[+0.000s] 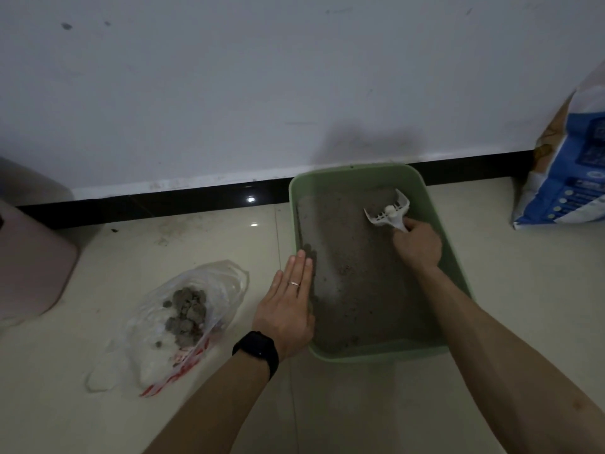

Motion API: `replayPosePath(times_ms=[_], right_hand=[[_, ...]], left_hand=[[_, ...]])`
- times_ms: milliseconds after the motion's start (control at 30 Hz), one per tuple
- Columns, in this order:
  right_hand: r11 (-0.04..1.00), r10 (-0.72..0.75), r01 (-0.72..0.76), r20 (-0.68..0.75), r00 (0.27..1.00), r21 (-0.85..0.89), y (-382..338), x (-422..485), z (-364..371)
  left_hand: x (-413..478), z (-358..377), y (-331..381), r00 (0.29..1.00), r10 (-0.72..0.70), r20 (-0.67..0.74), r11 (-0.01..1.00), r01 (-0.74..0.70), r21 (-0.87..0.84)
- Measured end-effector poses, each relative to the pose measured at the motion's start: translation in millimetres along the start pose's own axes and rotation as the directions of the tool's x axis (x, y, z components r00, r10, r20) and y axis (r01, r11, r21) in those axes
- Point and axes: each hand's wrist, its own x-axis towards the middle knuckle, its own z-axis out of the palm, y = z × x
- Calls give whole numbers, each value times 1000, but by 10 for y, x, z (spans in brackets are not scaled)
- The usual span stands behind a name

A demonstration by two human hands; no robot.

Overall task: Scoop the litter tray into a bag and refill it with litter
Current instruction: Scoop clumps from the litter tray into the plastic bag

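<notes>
Fingers of my right hand (pixel 417 244) curl tight round the handle of the white slotted scoop (pixel 389 211). Its head is lifted over the far right corner of the green litter tray (pixel 376 353), with a small pale lump (pixel 390 209) lying in it. My left hand (pixel 288 303) is flat, fingers straight and together, lying along the tray's left rim with the fingertips over the grey litter (pixel 353 283). I cannot tell whether it presses down. A ring (pixel 293 283) is on one finger and a black watch (pixel 257 350) is on that wrist.

The tray stands on the tiled floor (pixel 491 322), its far end near the black skirting (pixel 163 204) below the white wall (pixel 294 77). Litter covers its bottom in a thin, uneven layer. Left of the tray, just beside my left hand, a clear plastic bag (pixel 154 358) lies open on the floor with grey clumps (pixel 186 309) heaped inside. At the floor's far right edge a blue and white litter sack (pixel 569 178) leans upright. A pink object (pixel 29 257) stands at the left edge, partly out of view.
</notes>
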Motion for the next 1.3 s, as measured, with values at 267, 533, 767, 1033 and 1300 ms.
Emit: replayPosePath(times_ms=[267, 533, 767, 1033, 1300], right_hand=[[970, -144, 141, 4, 990, 200, 176, -197, 104], [852, -96, 28, 102, 990, 523, 158, -473, -15], [950, -298, 275, -161, 941, -150, 333, -627, -200], [982, -184, 181, -92, 979, -49, 106, -533, -338], [945, -13, -12, 75, 997, 326, 254, -575, -233]], left_hand=[[-7, 25, 5, 1000, -6, -28, 999, 5, -38], [-11, 9, 18, 999, -36, 4, 999, 36, -39], [-13, -14, 26, 999, -46, 25, 999, 47, -21], [-17, -9, 23, 998, -55, 21, 998, 55, -29], [-4, 33, 15, 999, -50, -4, 998, 50, -46]])
